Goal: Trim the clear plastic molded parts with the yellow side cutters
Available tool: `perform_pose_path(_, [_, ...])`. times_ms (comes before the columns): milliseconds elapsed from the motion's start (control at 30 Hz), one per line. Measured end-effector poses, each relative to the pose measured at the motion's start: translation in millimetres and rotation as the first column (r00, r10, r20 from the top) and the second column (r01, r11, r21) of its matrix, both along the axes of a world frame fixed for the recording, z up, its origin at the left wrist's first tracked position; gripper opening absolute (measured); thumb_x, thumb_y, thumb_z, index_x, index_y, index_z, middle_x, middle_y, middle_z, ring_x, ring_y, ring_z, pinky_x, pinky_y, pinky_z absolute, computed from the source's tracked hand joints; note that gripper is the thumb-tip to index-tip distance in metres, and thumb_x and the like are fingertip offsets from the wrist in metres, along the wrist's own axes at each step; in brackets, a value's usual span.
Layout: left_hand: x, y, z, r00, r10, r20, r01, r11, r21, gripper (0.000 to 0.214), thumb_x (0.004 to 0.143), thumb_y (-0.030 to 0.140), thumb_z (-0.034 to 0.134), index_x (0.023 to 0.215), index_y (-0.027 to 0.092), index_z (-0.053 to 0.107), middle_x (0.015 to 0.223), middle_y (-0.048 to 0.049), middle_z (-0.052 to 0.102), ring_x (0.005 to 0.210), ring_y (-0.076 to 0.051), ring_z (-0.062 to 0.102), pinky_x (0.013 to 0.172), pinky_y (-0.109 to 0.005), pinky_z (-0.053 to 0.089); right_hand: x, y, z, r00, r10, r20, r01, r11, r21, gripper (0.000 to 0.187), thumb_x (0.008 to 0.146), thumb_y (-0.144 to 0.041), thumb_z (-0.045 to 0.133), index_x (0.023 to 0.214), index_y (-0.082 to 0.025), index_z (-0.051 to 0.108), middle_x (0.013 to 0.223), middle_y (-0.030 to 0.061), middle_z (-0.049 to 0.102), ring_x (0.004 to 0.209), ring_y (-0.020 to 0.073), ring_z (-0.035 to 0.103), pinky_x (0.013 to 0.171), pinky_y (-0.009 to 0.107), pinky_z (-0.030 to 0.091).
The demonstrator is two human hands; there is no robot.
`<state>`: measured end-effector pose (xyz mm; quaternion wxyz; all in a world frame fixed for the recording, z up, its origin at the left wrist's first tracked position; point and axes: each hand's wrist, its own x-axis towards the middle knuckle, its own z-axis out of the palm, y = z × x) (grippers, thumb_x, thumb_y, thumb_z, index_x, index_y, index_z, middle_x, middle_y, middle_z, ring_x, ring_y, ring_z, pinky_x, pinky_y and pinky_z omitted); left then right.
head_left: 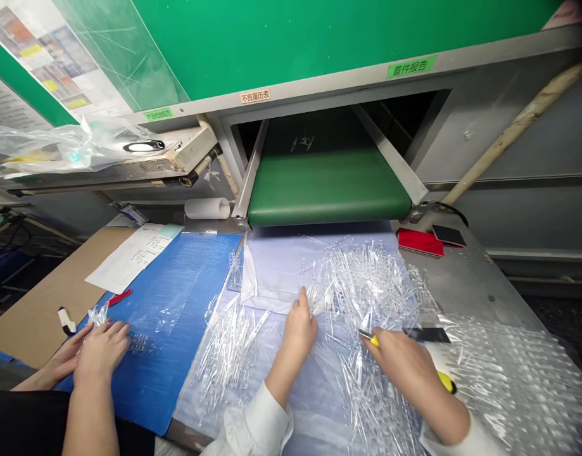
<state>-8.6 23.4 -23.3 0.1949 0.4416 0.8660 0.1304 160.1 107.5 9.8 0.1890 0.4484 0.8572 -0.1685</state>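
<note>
My right hand [404, 361] is closed around a yellow utility knife [446, 382], its dark blade end pointing left over a heap of thin clear plastic pieces [366, 285]. My left hand [299, 326] is at the left edge of that heap, fingers pinched on a clear plastic piece [311, 272]; its exact shape is hard to make out. A smaller pile of clear plastic sticks [228, 354] lies left of my left hand. Pale sheeting [276, 259] covers the table beneath both piles.
A green conveyor belt [328, 190] ends behind the table. Bubble wrap [513, 386] and a red pad [420, 242] lie right. At left, a co-worker's hands [101, 354] handle clear pieces over a blue mat [177, 304], near a paper sheet [133, 259] and a marker [66, 321].
</note>
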Motion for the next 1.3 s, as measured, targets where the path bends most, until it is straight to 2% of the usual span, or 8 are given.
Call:
perform_pose_path(167, [11, -6, 11.9, 0.984, -0.041, -0.175, 0.040, 0.999, -0.008, 0.058, 0.081, 0.000, 0.042, 0.138, 0.009, 0.034, 0.127, -0.0247, 0.047, 0.115, -0.034, 0.048, 0.092, -0.052, 0.038, -4, 15, -1.4, 0.998, -0.023, 0.064, 0.022, 1.000, 0.014, 0.027, 0.093, -0.039, 0.052, 0.094, -0.015, 0.064, 0.091, 0.0031, 0.067, 0.079, 0.0150, 0.065, 0.073, 0.035, 0.052])
perform_pose_path(267, [25, -8, 12.7, 0.950, -0.247, -0.193, 0.247, 0.969, -0.026, 0.039, 0.081, -0.004, 0.040, 0.111, 0.014, 0.057, 0.120, -0.0168, 0.054, 0.108, -0.029, 0.052, 0.088, -0.043, 0.042, 18, 19, 0.8, 0.997, -0.048, 0.068, 0.047, 0.999, 0.007, 0.028, 0.094, -0.039, 0.049, 0.090, -0.015, 0.064, 0.087, 0.0028, 0.068, 0.078, 0.0153, 0.065, 0.072, 0.034, 0.051])
perform_pose_path(400, [37, 1, 4.5, 0.800, -0.577, -0.163, 0.580, 0.814, -0.032, 0.021, 0.081, 0.001, 0.048, 0.085, 0.018, 0.060, 0.091, -0.0042, 0.063, 0.084, -0.018, 0.057, 0.074, -0.028, 0.044, 51, 10, 0.7, 0.994, -0.080, 0.070, 0.082, 0.996, -0.024, 0.034, 0.096, -0.037, 0.039, 0.086, -0.017, 0.065, 0.082, 0.0092, 0.072, 0.081, 0.0261, 0.069, 0.064, 0.035, 0.047])
perform_pose_path(700, [22, 30, 17.1, 0.515, -0.807, -0.288, 0.827, 0.557, -0.083, 0.008, 0.087, 0.012, 0.054, 0.081, 0.015, 0.059, 0.075, -0.0046, 0.063, 0.075, -0.018, 0.059, 0.075, -0.033, 0.041, 68, -42, -21.9, 0.998, -0.063, -0.023, 0.060, 0.990, -0.124, 0.024, 0.095, -0.025, 0.036, 0.099, -0.017, 0.058, 0.088, 0.0098, 0.073, 0.080, 0.0274, 0.071, 0.057, 0.030, 0.043])
perform_pose_path(833, [15, 55, 30.3, 0.498, -0.788, -0.363, 0.823, 0.561, -0.089, 0.012, 0.085, 0.007, 0.053, 0.079, 0.014, 0.061, 0.077, -0.0066, 0.064, 0.080, -0.020, 0.060, 0.078, -0.035, 0.041, 74, -55, -29.8, 0.996, -0.040, -0.077, 0.029, 0.989, -0.146, 0.022, 0.091, -0.021, 0.041, 0.104, -0.016, 0.059, 0.084, 0.0093, 0.074, 0.078, 0.0269, 0.071, 0.055, 0.029, 0.044])
perform_pose_path(1033, [20, 69, 46.4, 0.582, -0.666, -0.467, 0.742, 0.670, -0.031, 0.035, 0.081, -0.001, 0.050, 0.112, 0.016, 0.054, 0.135, -0.0160, 0.044, 0.126, -0.031, 0.037, 0.098, -0.050, 0.032, 77, -36, -17.4, 0.994, -0.054, -0.097, 0.043, 0.993, -0.110, 0.023, 0.094, -0.025, 0.039, 0.092, -0.019, 0.061, 0.077, 0.0053, 0.073, 0.075, 0.0221, 0.070, 0.059, 0.026, 0.046])
perform_pose_path(1133, [26, 53, 41.6, 0.632, -0.642, -0.434, 0.687, 0.723, -0.070, 0.028, 0.078, -0.003, 0.050, 0.099, 0.013, 0.058, 0.107, -0.0141, 0.061, 0.102, -0.027, 0.055, 0.080, -0.040, 0.044, 68, -16, -8.1, 0.994, -0.088, -0.065, 0.086, 0.996, -0.033, 0.021, 0.093, -0.018, 0.041, 0.096, -0.015, 0.061, 0.085, 0.0089, 0.070, 0.076, 0.0239, 0.069, 0.059, 0.029, 0.045])
perform_pose_path(1300, [35, 35, 20.7, 0.545, -0.770, -0.330, 0.777, 0.612, -0.145, 0.008, 0.082, 0.010, 0.056, 0.083, 0.016, 0.061, 0.081, -0.0068, 0.063, 0.079, -0.022, 0.060, 0.068, -0.032, 0.045, 42, 0, -8.5, 0.997, -0.067, -0.025, 0.067, 0.998, 0.015, 0.020, 0.092, -0.020, 0.051, 0.110, -0.015, 0.058, 0.107, 0.0078, 0.063, 0.080, 0.0183, 0.064, 0.065, 0.032, 0.050])
